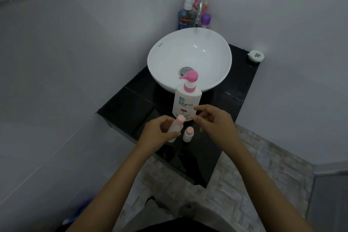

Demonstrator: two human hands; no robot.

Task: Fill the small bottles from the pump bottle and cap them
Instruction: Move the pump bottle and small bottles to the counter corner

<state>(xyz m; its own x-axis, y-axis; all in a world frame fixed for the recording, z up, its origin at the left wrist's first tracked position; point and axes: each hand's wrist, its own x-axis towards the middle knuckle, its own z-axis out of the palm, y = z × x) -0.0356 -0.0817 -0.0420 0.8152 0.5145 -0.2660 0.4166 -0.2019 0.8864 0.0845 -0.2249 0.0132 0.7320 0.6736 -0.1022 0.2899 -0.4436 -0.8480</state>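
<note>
Hidden: left hand (157,132) covers part of the small bottle (176,129) it holds.
Count: two capped small bottles, one pump bottle (186,100).
Right hand (214,120): fingers loosely apart, empty, beside the held bottle's cap.
Second bottle (188,134): just right of the grip.

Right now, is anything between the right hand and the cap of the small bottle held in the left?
Nothing visible. The right hand hovers open just right of the pink cap of the small bottle in the left hand. The pump bottle stands behind; the second small bottle stands below the gap.
</note>
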